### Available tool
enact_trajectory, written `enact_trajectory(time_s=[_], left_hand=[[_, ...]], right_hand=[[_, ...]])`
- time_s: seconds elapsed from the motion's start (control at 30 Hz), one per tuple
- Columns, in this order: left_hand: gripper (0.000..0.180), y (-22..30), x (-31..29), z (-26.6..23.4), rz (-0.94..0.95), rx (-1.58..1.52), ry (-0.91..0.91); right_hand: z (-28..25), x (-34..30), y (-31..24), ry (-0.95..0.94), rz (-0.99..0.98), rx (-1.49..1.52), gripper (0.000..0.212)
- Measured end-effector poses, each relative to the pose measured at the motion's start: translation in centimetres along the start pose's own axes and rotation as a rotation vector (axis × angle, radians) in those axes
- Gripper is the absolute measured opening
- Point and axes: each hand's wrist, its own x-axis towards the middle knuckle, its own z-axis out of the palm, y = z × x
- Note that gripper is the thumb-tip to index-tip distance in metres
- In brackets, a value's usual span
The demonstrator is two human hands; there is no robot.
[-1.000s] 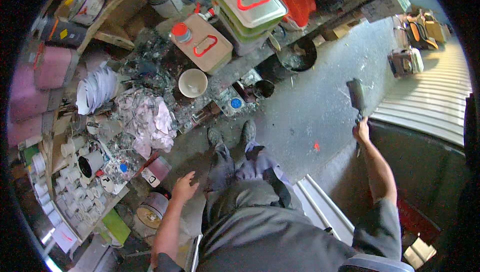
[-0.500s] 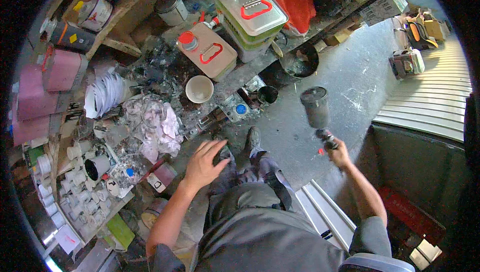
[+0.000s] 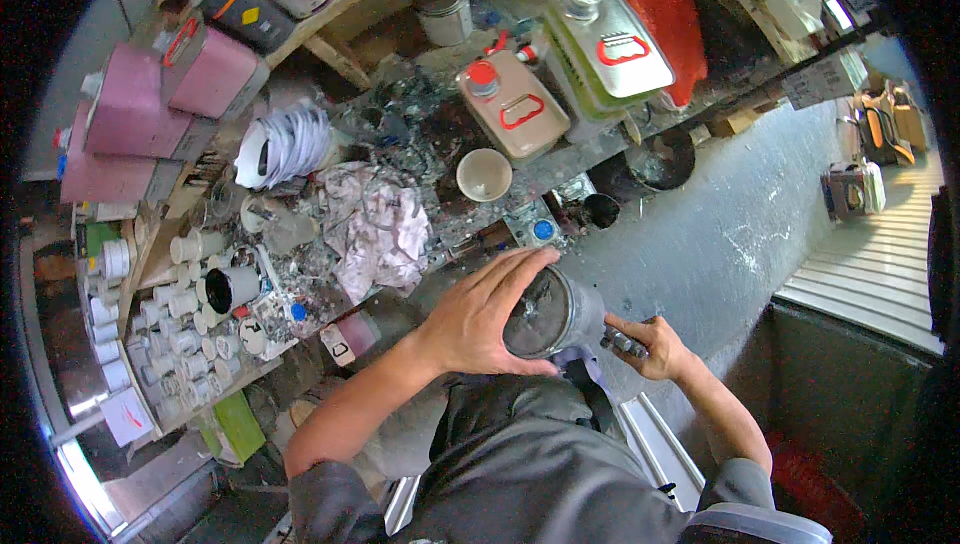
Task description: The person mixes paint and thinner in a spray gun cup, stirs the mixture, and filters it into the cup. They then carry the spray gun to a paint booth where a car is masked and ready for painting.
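Note:
In front of my waist is a spray gun (image 3: 626, 344) with a see-through grey paint cup (image 3: 583, 312) on it. My right hand (image 3: 662, 350) is closed round the gun's handle. The cup lies tilted, its round end toward my left. My left hand (image 3: 470, 319) is cupped round that end, fingers along the upper side and thumb below. Part of the cup's end is hidden behind these fingers. Beyond, at the bench edge, stand a white paper cup (image 3: 484, 176) and a beige can (image 3: 520, 129) with a red cap.
A paint-stained bench (image 3: 455, 234) holds a crumpled cloth (image 3: 375, 224), a stack of white cups (image 3: 285, 147) and many small white pots (image 3: 190, 344). Pink cans (image 3: 140, 104) stand at the left. A dark bin (image 3: 662, 159) is on the floor beyond the bench, and a dark panel (image 3: 850, 394) is at the right.
My right hand has brought the spray gun in toward my body and tipped its cup to the left. My left hand, apart before, has come onto the cup. My view has turned left.

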Motion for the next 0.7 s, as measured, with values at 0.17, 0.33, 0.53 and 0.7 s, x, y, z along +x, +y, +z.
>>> enact_trajectory(time_s=[0.17,0.33,0.53,0.7], left_hand=[[0.104,-1.7,-2.9,1.0,0.019,0.091,0.224],[0.085,-3.1,-4.6,2.6,-0.411,0.078,0.612],[0.053,-4.6,-9.1,2.1,-0.797,-0.523,1.024],[0.085,-15.1,-14.5,-0.7,-0.627,0.566,1.021]], right_hand=[[1.5,1.6,-0.9,-0.057,0.081,-0.145,0.075],[7.3,3.9,-0.9,0.159,0.16,-0.367,0.102],[11.8,4.6,0.9,0.401,0.157,-0.234,0.08],[11.0,1.6,1.5,0.487,0.169,-0.127,0.057]])
